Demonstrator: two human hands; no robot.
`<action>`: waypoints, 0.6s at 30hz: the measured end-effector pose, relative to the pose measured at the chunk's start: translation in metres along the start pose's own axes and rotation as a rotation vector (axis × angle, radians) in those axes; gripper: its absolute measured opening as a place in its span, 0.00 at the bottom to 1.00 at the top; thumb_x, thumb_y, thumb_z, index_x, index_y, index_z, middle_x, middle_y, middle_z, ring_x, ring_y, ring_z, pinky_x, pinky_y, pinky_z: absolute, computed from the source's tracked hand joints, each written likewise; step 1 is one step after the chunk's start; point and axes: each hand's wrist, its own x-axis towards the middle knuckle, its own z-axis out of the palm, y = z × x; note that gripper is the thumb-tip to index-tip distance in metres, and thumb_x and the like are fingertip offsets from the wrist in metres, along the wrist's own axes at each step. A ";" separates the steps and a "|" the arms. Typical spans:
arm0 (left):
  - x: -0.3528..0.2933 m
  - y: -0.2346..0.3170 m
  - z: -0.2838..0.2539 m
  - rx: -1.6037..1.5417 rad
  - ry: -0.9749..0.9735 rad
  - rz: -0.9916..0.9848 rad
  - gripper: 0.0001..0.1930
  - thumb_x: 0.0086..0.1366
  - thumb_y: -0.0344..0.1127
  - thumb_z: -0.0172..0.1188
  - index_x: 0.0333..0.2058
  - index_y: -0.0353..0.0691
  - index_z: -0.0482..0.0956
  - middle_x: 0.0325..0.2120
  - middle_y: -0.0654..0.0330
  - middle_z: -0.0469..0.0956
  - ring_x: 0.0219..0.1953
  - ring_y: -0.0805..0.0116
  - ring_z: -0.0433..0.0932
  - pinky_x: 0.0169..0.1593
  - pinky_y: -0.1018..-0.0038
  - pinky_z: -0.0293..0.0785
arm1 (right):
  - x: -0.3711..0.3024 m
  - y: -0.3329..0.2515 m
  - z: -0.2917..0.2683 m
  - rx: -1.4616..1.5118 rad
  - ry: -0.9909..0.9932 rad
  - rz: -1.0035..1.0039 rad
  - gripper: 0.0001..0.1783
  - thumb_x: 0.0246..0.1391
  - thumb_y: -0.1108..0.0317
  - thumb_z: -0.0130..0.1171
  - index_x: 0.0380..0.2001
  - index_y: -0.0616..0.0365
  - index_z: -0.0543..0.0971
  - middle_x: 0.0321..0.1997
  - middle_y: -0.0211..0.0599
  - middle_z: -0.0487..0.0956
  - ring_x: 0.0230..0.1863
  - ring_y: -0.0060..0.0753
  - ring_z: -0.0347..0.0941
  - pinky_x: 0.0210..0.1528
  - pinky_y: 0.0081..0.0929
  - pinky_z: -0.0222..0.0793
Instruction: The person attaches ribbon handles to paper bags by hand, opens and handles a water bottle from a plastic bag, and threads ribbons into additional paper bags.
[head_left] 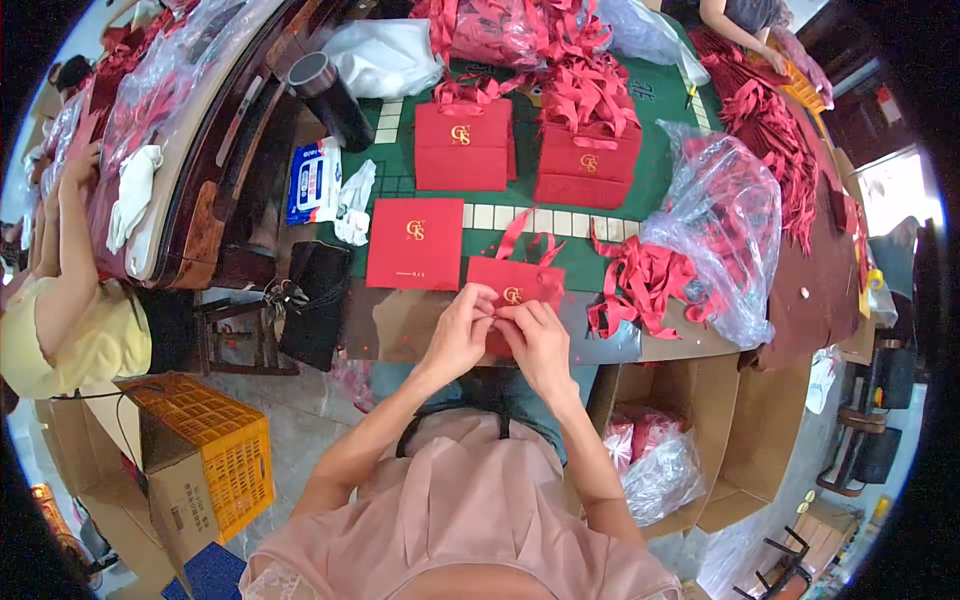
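Note:
A small red paper gift bag (pixel 540 277) with a gold emblem lies at the table's near edge. Two red ribbon handles (pixel 515 236) stick up from its far side. My left hand (pixel 458 335) and my right hand (pixel 540 345) meet over the bag's lower front, fingertips pinched close together against it. The exact bit between the fingers is hidden. Just left of that bag, a flat red bag panel (pixel 415 245) without ribbons lies face up. To the right sits a tangled heap of red ribbons (pixel 648 280).
Standing red bags (pixel 460 145) and ribbon-topped bags (pixel 588 160) occupy the green table. A dark tumbler (pixel 330 100) and a wipes pack (pixel 315 180) are at left; a clear plastic bag (pixel 725 220) is at right. An open carton (pixel 720 440) stands below. Other people work at both sides.

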 end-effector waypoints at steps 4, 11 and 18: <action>0.012 0.013 -0.008 0.065 0.013 0.004 0.14 0.60 0.21 0.59 0.45 0.36 0.72 0.38 0.51 0.75 0.35 0.57 0.80 0.41 0.65 0.77 | 0.004 0.002 -0.002 0.033 0.038 0.074 0.07 0.51 0.71 0.65 0.33 0.56 0.79 0.33 0.38 0.77 0.36 0.45 0.75 0.37 0.39 0.72; 0.045 -0.003 -0.016 0.559 0.110 0.205 0.22 0.56 0.27 0.65 0.52 0.37 0.74 0.45 0.47 0.71 0.48 0.45 0.71 0.51 0.57 0.72 | 0.025 0.008 0.010 0.020 0.142 0.152 0.06 0.51 0.72 0.64 0.32 0.56 0.78 0.32 0.40 0.77 0.35 0.47 0.75 0.37 0.41 0.71; 0.044 0.001 -0.016 0.608 0.037 0.212 0.21 0.52 0.25 0.67 0.45 0.38 0.74 0.45 0.50 0.71 0.47 0.47 0.72 0.48 0.57 0.74 | 0.024 0.021 0.022 -0.041 0.140 0.185 0.06 0.52 0.70 0.64 0.31 0.56 0.77 0.32 0.40 0.77 0.35 0.47 0.76 0.37 0.42 0.70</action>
